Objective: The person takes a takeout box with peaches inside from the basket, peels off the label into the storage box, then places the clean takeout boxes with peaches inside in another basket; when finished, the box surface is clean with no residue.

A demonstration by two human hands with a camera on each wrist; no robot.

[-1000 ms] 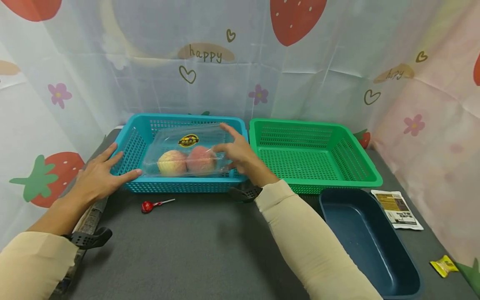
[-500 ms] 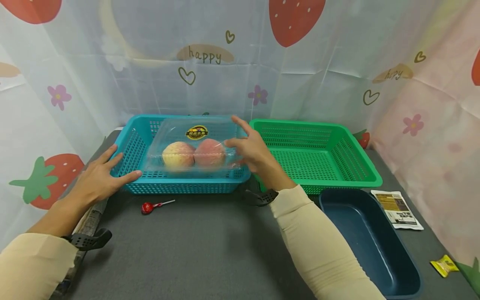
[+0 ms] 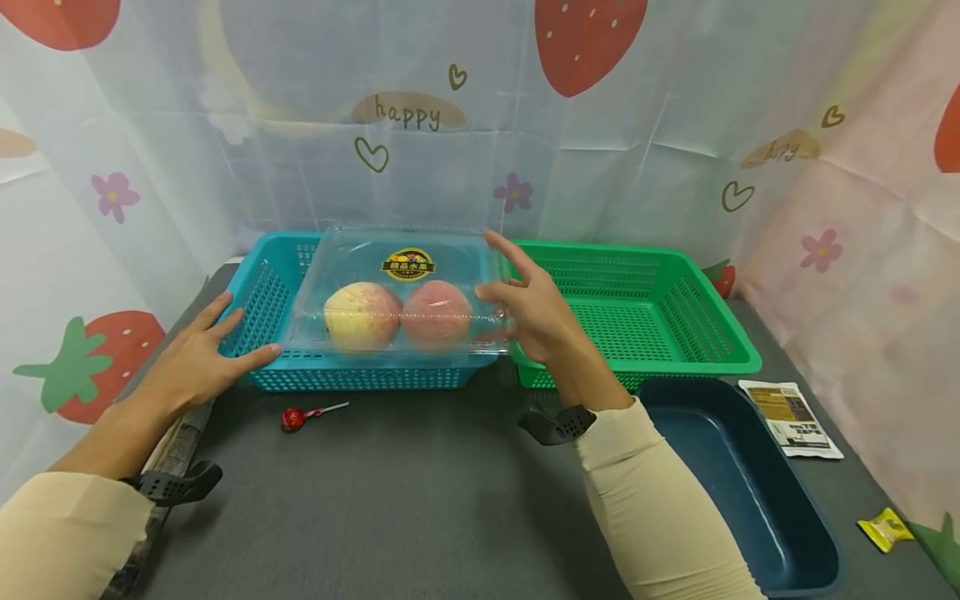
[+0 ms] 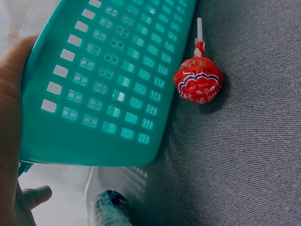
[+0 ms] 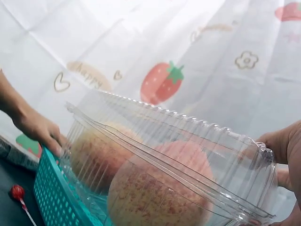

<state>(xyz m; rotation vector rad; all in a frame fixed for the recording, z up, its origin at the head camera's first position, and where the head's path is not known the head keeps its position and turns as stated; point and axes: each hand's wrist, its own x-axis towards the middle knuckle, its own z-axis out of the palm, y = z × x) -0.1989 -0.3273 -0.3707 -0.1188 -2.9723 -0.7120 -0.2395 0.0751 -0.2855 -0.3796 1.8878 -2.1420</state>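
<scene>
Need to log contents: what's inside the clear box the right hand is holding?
Two peaches lie side by side inside the clear box, held by the right hand. A label on the lid covers a small patch; their undersides are hidden.

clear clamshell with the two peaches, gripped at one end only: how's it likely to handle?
The clamshell is thin ribbed plastic, so it probably flexes under the right hand, which grips one end only. The two peaches likely make it heavy for its size, so the far end may sag. They sit side by side, apparently snug, so rolling seems unlikely. The lid seam might pop if squeezed.
</scene>
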